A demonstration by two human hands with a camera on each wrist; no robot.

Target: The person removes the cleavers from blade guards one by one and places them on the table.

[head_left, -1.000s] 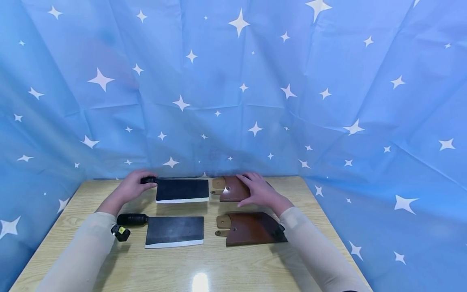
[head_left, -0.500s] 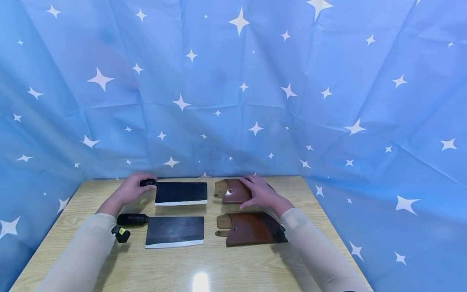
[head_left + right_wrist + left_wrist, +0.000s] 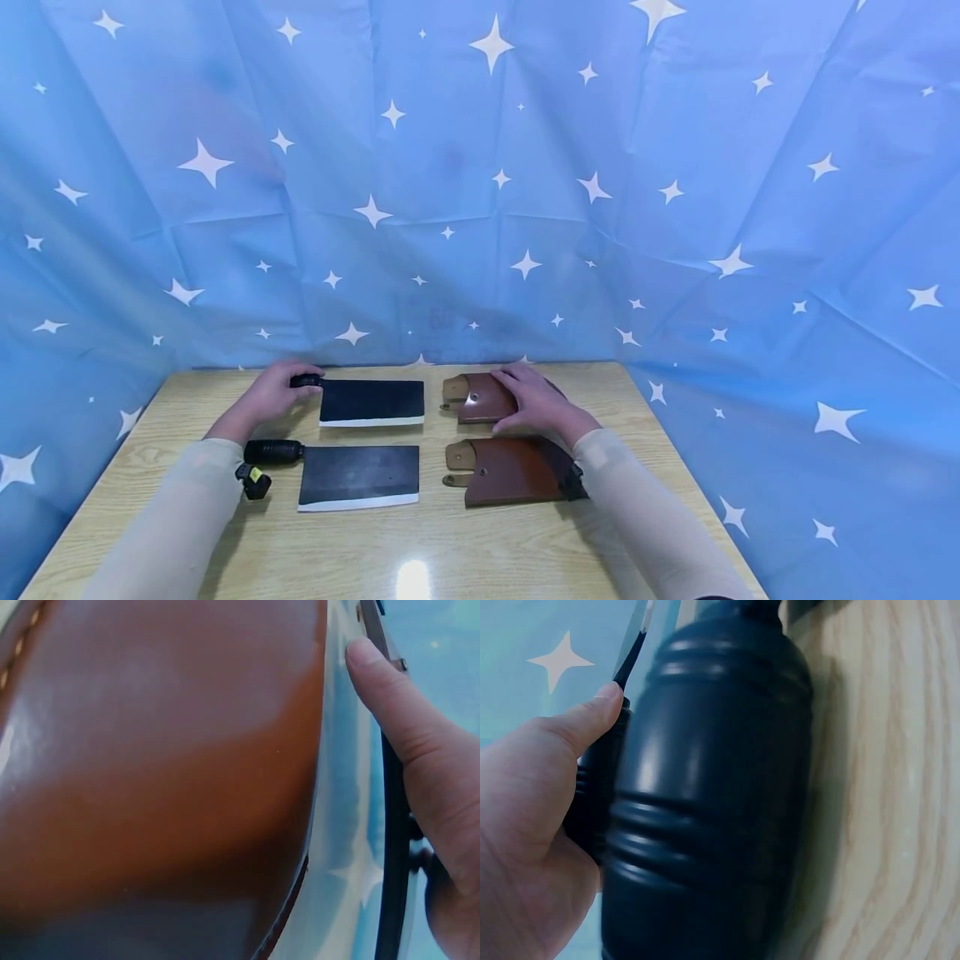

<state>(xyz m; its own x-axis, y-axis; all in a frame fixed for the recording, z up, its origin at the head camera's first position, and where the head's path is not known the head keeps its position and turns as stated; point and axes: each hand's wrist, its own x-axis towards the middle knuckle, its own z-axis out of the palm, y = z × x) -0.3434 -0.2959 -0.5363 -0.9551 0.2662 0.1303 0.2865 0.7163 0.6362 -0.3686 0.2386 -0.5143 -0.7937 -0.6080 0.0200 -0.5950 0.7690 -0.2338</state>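
Two cleavers with dark blades and black handles are in the head view. My left hand [image 3: 276, 393] grips the far cleaver [image 3: 372, 402] by its handle. In the left wrist view, the thumb lies along that handle [image 3: 600, 780], behind the near cleaver's larger-looking handle [image 3: 712, 765]. Over the far brown leather sheath [image 3: 483, 398] is my right hand [image 3: 534, 400], holding it between the thumb and the fingers; the right wrist view shows the thumb at its edge [image 3: 394, 825]. The far blade points toward the sheath's strapped end, with a gap between them.
The near cleaver [image 3: 360, 475] lies flat on the wooden table [image 3: 337, 558], in front of the held one. A second brown sheath [image 3: 517, 471] lies to its right, under my right wrist. A blue star-patterned curtain [image 3: 450, 292] hangs behind the table.
The far cleaver and far sheath have both come slightly nearer to me in my hands. The sheath has also shifted a little right. The near cleaver and near sheath stay put.
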